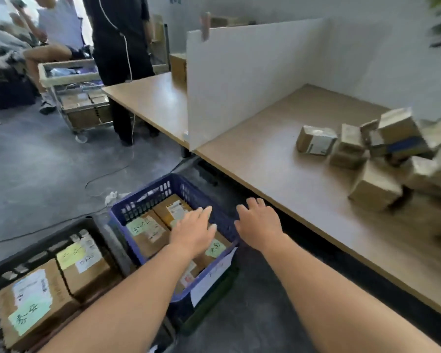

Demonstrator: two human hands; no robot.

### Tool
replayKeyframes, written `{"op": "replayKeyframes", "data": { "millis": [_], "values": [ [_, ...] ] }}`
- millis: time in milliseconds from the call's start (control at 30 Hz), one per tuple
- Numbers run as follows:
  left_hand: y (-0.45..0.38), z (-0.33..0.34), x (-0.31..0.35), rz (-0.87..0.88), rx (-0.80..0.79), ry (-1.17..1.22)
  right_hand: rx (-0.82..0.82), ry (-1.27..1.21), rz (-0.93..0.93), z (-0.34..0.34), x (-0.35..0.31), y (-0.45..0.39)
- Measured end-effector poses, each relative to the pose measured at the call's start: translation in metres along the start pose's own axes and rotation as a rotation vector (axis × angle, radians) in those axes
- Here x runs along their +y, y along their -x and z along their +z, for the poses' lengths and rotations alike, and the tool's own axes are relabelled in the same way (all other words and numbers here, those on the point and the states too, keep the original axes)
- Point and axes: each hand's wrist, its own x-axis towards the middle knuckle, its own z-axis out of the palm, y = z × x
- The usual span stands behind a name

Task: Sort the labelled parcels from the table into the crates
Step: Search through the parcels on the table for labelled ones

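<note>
- Along the right, a wooden table [278, 159] is carrying a jumbled heap of cardboard parcels [382, 159] behind a white divider board [239, 80].
- On the floor, a black crate [36, 253] and a blue crate [222, 220] are sitting side by side, both holding labelled parcels.
- Over the blue crate, the left hand [192, 233] is hovering flat, fingers released.
- Beside it, the right hand [259, 222] is spreading open, holding nothing.
</note>
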Motion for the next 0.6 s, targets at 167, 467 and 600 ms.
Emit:
{"op": "replayKeyframes", "data": {
  "millis": [167, 467, 600],
  "values": [
    [-0.008, 0.01, 0.108, 0.15, 0.019, -0.053, 0.059, -0.039, 0.15, -0.013, 0.092, 0.054],
    [-0.009, 0.043, 0.262, 0.38, 0.002, -0.123, 0.102, -0.01, 0.38, -0.014, 0.221, 0.14],
    [-0.011, 0.057, 0.317, 0.473, -0.021, -0.146, 0.113, 0.001, 0.49, -0.014, 0.267, 0.174]
  ]
}}
